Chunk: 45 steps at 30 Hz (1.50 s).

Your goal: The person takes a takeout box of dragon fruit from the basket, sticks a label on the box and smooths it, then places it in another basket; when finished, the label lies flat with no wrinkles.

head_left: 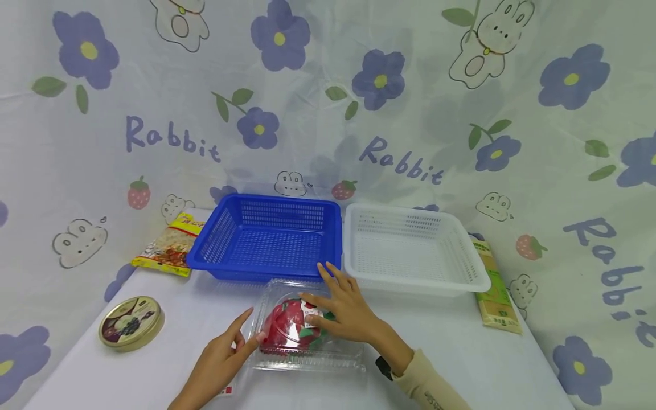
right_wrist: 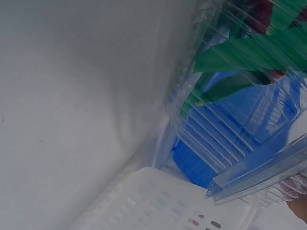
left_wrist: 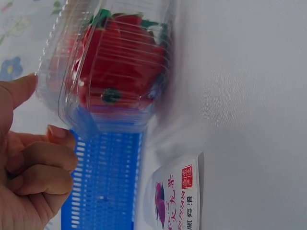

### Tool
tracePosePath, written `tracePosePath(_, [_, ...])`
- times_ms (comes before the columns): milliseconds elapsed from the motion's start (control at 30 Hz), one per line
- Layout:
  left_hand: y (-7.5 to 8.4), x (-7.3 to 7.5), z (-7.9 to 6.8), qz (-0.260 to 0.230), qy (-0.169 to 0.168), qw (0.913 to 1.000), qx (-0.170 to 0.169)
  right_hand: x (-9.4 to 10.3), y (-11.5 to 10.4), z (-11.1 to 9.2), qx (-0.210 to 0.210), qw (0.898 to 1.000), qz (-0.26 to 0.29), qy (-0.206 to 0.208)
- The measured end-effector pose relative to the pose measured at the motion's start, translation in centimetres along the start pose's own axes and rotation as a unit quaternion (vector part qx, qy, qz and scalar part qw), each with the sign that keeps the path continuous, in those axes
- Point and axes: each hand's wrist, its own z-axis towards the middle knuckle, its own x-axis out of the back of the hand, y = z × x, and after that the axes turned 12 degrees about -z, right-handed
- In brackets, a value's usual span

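Note:
A clear plastic clamshell box stands at the front of the white table with a red pitaya with green scale tips inside. My right hand lies over the lid with its fingers spread, near a small white label. At the box's left side my left hand touches the edge with its thumb; the index finger points forward and the other fingers bend loosely. The left wrist view shows a flat white label with pitaya print on the cloth. Just a fingertip of my right hand shows in its wrist view.
Behind the box stand a blue basket and a white basket, side by side. A yellow snack bag leans at the left, with a round gold tin in front of it. A green-and-tan packet lies on the right.

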Motion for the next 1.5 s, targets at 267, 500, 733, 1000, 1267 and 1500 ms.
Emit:
tracePosePath(267, [-0.1, -0.3, 0.2, 0.005, 0.001, 1.0, -0.003, 0.4, -0.3, 0.2, 0.003, 1.0, -0.007, -0.004])
tracePosePath(500, [0.0, -0.4, 0.4, 0.007, -0.003, 1.0, 0.006, 0.5, -0.1, -0.2, -0.013, 1.0, -0.004, -0.003])
tracePosePath(733, [-0.2, -0.5, 0.5, 0.004, -0.021, 0.9997, 0.009, 1.5, 0.4, -3.2, -0.087, 0.994, 0.057, 0.041])
tracePosePath(1000, [-0.7, 0.1, 0.6, 0.019, -0.077, 0.9966, 0.022, 1.8, -0.6, -8.1, -0.249, 0.949, 0.186, 0.048])
tracePosePath(1267, [-1.0, -0.6, 0.6, 0.016, -0.109, 0.9916, 0.068, 0.3, -1.0, -9.7, -0.277, 0.926, 0.253, -0.047])
tracePosePath(1500, [-1.3, -1.1, 1.0, 0.064, -0.111, 0.9908, 0.043, 0.1, -0.9, -10.0, -0.242, 0.925, 0.284, -0.073])
